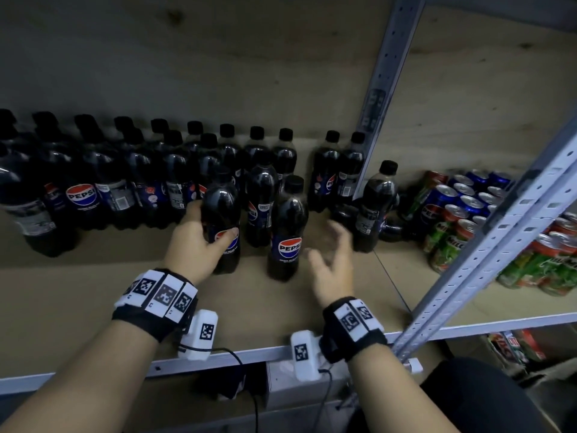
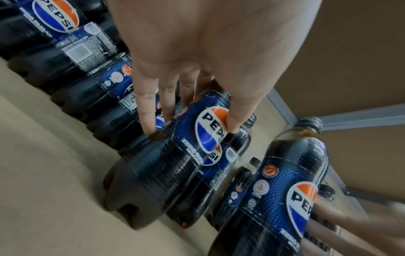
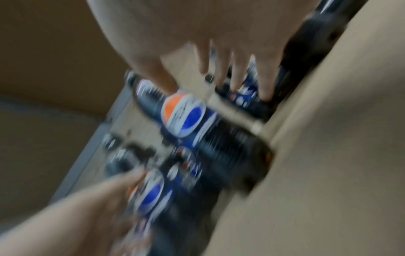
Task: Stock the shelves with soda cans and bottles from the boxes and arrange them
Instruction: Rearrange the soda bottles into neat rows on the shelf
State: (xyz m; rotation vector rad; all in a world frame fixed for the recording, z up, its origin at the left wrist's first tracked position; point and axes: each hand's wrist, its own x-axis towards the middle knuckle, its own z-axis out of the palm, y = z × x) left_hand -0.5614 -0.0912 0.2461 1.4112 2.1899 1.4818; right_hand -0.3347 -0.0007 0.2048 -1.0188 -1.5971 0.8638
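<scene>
My left hand [image 1: 199, 239] grips a dark Pepsi bottle [image 1: 222, 214] standing on the wooden shelf [image 1: 93, 292]; in the left wrist view my fingers [image 2: 149, 114] and thumb wrap that bottle [image 2: 175, 155] around its label. A second Pepsi bottle [image 1: 288, 226] stands just to its right, free of both hands. My right hand [image 1: 331, 260] hovers open and blurred beside it, fingers spread, holding nothing. The right wrist view is blurred but shows the spread fingers [image 3: 236, 76] above Pepsi bottles [image 3: 186, 117]. Several more Pepsi bottles [image 1: 125, 182] line the back of the shelf.
A grey perforated upright [image 1: 384, 85] stands behind the bottles, and another slanted post [image 1: 487, 245] crosses at right. Past it sit several Pepsi cans [image 1: 462, 198] and green Milo cans [image 1: 449, 242]. One bottle [image 1: 379, 207] stands by the post. Bare shelf lies at front left.
</scene>
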